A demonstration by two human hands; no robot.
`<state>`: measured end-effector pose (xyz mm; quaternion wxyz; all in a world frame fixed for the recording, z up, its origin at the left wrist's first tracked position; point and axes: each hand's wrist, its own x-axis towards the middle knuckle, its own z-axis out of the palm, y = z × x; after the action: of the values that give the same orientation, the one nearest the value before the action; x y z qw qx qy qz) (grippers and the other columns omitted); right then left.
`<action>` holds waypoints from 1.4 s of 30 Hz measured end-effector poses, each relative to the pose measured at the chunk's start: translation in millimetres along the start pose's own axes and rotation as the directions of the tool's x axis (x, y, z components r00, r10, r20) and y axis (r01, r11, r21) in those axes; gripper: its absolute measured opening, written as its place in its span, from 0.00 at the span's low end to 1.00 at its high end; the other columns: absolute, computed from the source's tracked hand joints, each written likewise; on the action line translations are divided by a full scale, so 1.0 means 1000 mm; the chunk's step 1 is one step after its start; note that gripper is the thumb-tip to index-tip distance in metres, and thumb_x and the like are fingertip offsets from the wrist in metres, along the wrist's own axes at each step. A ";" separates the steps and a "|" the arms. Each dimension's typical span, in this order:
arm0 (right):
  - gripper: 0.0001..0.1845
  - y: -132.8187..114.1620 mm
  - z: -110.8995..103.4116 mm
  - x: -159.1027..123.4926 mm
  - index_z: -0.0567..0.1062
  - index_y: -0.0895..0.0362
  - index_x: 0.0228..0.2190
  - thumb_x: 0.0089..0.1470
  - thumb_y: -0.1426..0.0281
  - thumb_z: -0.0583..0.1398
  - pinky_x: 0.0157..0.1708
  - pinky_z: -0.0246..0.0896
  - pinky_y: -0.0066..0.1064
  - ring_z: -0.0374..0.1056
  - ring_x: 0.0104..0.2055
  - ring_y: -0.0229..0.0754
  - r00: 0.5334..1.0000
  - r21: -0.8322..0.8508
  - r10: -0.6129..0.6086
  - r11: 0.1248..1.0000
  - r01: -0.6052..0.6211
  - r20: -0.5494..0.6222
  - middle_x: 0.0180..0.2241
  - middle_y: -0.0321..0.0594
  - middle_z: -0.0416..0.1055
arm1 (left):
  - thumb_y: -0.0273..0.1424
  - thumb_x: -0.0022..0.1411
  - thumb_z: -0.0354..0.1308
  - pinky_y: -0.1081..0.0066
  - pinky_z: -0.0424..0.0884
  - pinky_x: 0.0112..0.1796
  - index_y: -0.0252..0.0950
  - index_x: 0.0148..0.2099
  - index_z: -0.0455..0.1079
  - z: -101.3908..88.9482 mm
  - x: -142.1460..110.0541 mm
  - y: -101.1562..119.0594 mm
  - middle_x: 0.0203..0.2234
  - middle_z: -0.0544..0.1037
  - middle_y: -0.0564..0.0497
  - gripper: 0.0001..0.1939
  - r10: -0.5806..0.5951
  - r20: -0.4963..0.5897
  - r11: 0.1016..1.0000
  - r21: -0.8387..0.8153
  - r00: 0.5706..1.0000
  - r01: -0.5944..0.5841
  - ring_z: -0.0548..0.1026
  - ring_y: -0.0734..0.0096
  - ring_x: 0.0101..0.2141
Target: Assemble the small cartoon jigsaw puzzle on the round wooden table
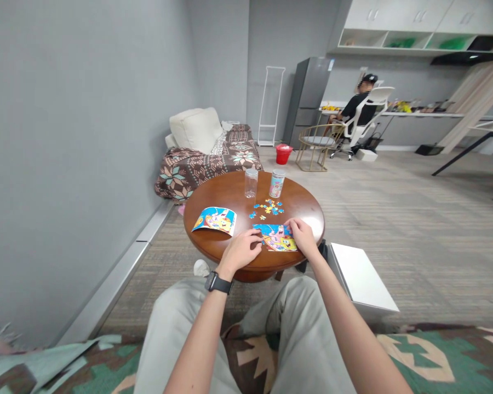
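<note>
The left hand point(241, 251) and right hand point(302, 237) are bearing open, unclenched, on the jigsaw point(276, 239), apparently keeping it flat on the table point(213, 191).

Bare wood of the round surface point(234, 197) lies before the left hand point(240, 251); loose jigsaw pieces point(267, 209) sit ahead of the right hand point(302, 236).

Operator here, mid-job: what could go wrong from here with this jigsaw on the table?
The jigsaw puzzle lies close to the near edge of the round wooden table, between the left hand and right hand, so a careless push might slide pieces off. The loose blue and yellow pieces just beyond could get nudged out of place. The clear plastic jar, upright near the far edge, might tip if reached across.
</note>
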<state>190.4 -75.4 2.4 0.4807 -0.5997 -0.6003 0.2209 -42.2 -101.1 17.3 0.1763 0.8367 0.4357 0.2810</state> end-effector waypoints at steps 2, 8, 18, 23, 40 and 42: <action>0.17 0.000 0.000 0.000 0.74 0.56 0.25 0.53 0.61 0.50 0.38 0.61 0.33 0.68 0.32 0.43 1.000 -0.001 0.002 1.000 -0.002 -0.003 0.28 0.40 0.73 | 0.29 0.63 0.53 0.63 0.66 0.58 0.38 0.46 0.79 0.000 0.000 0.001 0.55 0.75 0.50 0.14 -0.008 0.008 1.000 -0.001 1.000 0.008 0.75 0.63 0.52; 0.17 -0.002 0.001 0.000 0.74 0.55 0.25 0.53 0.61 0.50 0.38 0.60 0.33 0.67 0.32 0.43 1.000 -0.015 0.006 1.000 -0.006 0.001 0.27 0.40 0.73 | 0.28 0.63 0.53 0.63 0.66 0.58 0.37 0.46 0.79 -0.003 0.000 0.003 0.54 0.76 0.49 0.14 -0.022 0.019 1.000 -0.010 1.000 0.022 0.74 0.63 0.53; 0.18 -0.003 0.001 -0.001 0.74 0.55 0.25 0.52 0.60 0.49 0.37 0.59 0.33 0.66 0.32 0.43 1.000 -0.005 0.018 1.000 -0.018 0.014 0.28 0.40 0.73 | 0.30 0.64 0.53 0.64 0.66 0.58 0.39 0.44 0.79 -0.005 0.000 0.003 0.54 0.76 0.50 0.13 -0.034 0.029 0.999 -0.039 0.999 0.035 0.74 0.64 0.53; 0.18 -0.003 0.001 -0.001 0.74 0.55 0.24 0.52 0.60 0.49 0.37 0.60 0.33 0.66 0.31 0.42 1.000 0.011 0.012 1.000 -0.012 0.020 0.27 0.40 0.73 | 0.30 0.64 0.53 0.65 0.67 0.58 0.39 0.43 0.79 -0.005 -0.001 0.003 0.53 0.77 0.50 0.12 -0.035 0.021 0.998 -0.052 0.999 0.036 0.74 0.64 0.52; 0.18 -0.001 0.001 0.001 0.74 0.56 0.25 0.52 0.61 0.50 0.35 0.60 0.32 0.67 0.30 0.42 1.000 0.016 0.024 1.000 -0.024 -0.002 0.25 0.38 0.71 | 0.29 0.63 0.54 0.64 0.68 0.55 0.38 0.39 0.77 -0.005 -0.001 0.004 0.50 0.78 0.49 0.10 -0.019 0.001 0.996 -0.093 1.000 0.019 0.75 0.64 0.51; 0.18 -0.001 0.001 0.000 0.75 0.56 0.25 0.53 0.62 0.49 0.35 0.60 0.32 0.67 0.30 0.42 1.000 0.006 0.012 1.000 -0.012 0.003 0.25 0.39 0.72 | 0.28 0.63 0.54 0.64 0.68 0.55 0.38 0.39 0.77 -0.005 -0.001 0.004 0.49 0.78 0.49 0.10 -0.023 0.000 0.995 -0.098 1.000 0.023 0.75 0.64 0.51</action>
<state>189.0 -75.1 3.3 0.4805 -0.6015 -0.5967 0.2264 -43.5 -103.5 22.8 0.2200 0.8218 0.4313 0.3004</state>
